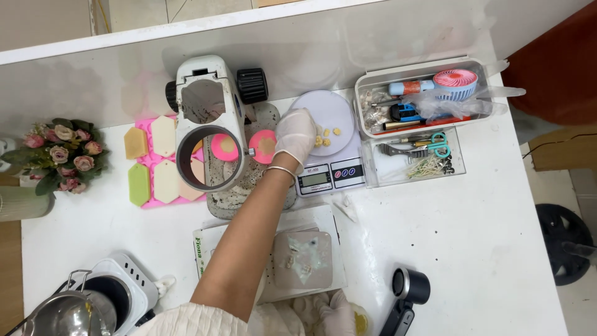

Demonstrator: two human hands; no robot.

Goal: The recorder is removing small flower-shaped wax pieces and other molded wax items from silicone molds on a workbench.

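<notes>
Head view: the gloved left hand (pixel 296 135) reaches over the digital scale (pixel 326 168), its fingers (pixel 309 129) curled loosely above small yellowish pieces (pixel 325 137) on the white weighing plate (pixel 336 109) (grip unclear). The right hand (pixel 339 311), also gloved, rests low by the table (pixel 472 249) edge, fingers hidden.

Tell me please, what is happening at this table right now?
A person in thin white gloves works at a white table. The left hand reaches out to small yellow pieces on the round plate of a digital scale; whether it grips one is unclear. The right hand rests low at the near edge. A pink mould with hexagon bars lies at the left, beside a microscope.
</notes>
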